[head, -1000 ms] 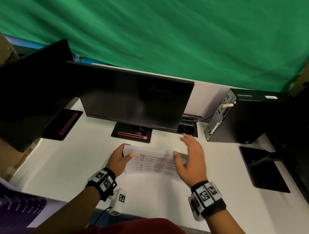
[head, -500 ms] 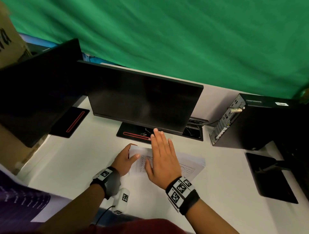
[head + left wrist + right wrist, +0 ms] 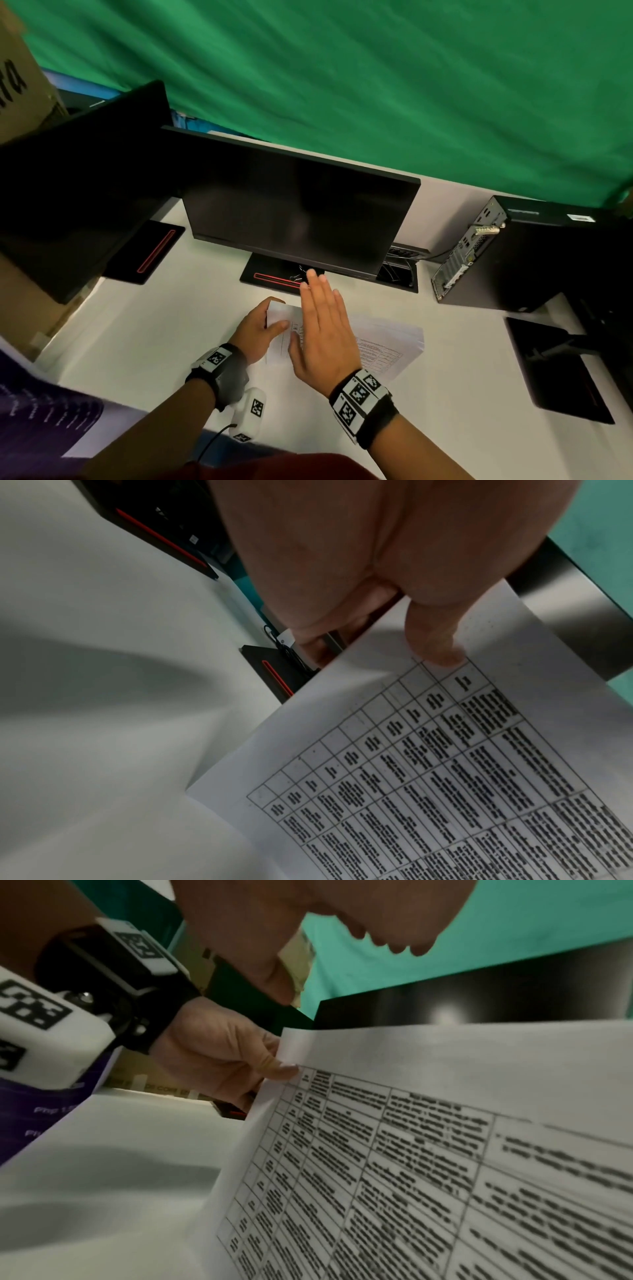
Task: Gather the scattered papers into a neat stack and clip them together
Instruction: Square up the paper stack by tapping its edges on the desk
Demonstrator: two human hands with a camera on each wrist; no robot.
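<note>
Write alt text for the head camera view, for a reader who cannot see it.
A person's left hand pinches the left edge of printed papers on a white desk, while the right hand, fingers straight, reaches over them toward a binder clip on the monitor base. A dark monitor and green backdrop stand behind.

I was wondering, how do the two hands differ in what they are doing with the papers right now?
The left hand pinches the papers at their left edge, thumb on top; the right hand holds nothing. The left hand's fingers are curled; the right hand's are straight, reaching toward the monitor base. Both wear marker wristbands.
</note>
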